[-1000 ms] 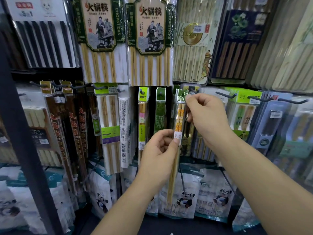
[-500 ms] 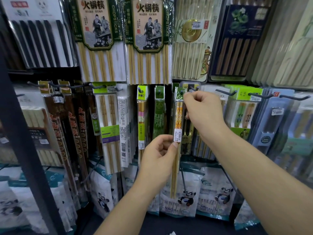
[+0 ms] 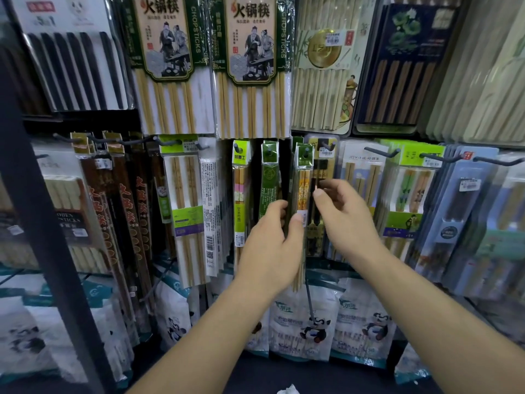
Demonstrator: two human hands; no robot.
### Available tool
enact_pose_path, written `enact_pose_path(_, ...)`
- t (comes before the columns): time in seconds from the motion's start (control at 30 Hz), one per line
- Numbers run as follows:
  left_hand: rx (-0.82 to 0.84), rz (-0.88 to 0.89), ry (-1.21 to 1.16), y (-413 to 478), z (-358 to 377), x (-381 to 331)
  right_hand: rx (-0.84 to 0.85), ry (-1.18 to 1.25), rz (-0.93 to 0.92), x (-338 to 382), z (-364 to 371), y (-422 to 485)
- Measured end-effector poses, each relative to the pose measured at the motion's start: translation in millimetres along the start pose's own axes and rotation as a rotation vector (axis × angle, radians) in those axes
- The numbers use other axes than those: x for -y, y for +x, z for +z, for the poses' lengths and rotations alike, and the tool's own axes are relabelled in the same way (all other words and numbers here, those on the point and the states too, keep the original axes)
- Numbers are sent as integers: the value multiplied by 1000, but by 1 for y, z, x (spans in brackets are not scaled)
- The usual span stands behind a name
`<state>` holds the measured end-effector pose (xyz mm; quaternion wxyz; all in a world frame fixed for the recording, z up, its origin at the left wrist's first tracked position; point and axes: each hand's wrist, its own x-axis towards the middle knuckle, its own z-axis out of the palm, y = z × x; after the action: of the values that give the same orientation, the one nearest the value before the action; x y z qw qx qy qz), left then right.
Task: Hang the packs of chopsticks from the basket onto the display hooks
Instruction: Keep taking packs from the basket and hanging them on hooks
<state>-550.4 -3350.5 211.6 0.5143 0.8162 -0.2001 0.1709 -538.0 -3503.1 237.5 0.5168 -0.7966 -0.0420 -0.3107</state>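
Hidden and unclear
The left hand (image 3: pixel 270 248) covers the middle of the orange pack (image 3: pixel 303 189) (label print too small to read); the top packs (image 3: pixel 167 81) are cut off above.

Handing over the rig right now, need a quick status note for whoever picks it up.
Left hand: grips the orange-patterned chopstick pack around its middle.
Right hand: beside the pack, fingers loosely curled; unclear whether it pinches anything.
Done: the pack's green header sits over a display hook and looks hung.
Left: let go and fetch further packs; the basket is out of view, so the count is unknown.
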Motion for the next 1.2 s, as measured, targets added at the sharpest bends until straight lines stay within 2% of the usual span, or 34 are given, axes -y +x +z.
enact_pose_path(0.13,69,-149,-212,19,13,-10,204,63,47,-13,6,-9)
enact_pose_path(0.23,72,-262,-398,32,22,-17,284,155,104,-21,14,-18)
enact_pose_path(0.37,87,-320,-554,39,28,-22,352,253,148,-30,25,-21)
enact_pose_path(0.5,63,-365,-613,48,35,-18,342,366,259,-36,33,-14)
enact_pose_path(0.87,58,-451,-628,71,44,-10,337,376,295,-51,44,8)
enact_pose_path(1.03,155,-470,-543,48,41,-3,316,332,272,-63,36,-14)
enact_pose_path(1.2,281,-504,-393,-3,28,6,231,354,358,-81,21,-54)
